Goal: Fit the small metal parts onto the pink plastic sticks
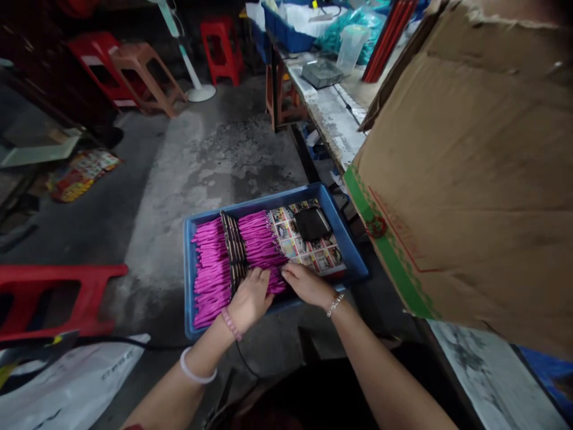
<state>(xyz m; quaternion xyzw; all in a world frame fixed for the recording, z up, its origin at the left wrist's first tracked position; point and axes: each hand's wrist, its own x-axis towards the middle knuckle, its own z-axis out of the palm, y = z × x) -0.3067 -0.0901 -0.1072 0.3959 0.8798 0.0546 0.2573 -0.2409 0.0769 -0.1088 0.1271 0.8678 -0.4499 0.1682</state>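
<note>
Left hand (251,298): over narrow, folded magenta strips (210,272), fingers curled; cannot tell whether its grip pinches any.
Right hand (308,284): at the strips' near right edge; grip likewise unclear.
Strips: left and middle of blue rectangular plastic tray (343,230).
Tray's right: flat black pouch (312,223).

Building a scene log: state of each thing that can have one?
Magenta pieces: packed in rows
Striped strip: between rows
Blue tray: open, partly filled
Black item: lying on printed sheet
Left hand: on pieces, grip unclear
Right hand: at pieces, grip unclear
Floor fan: upright
Red stool: upright
</note>
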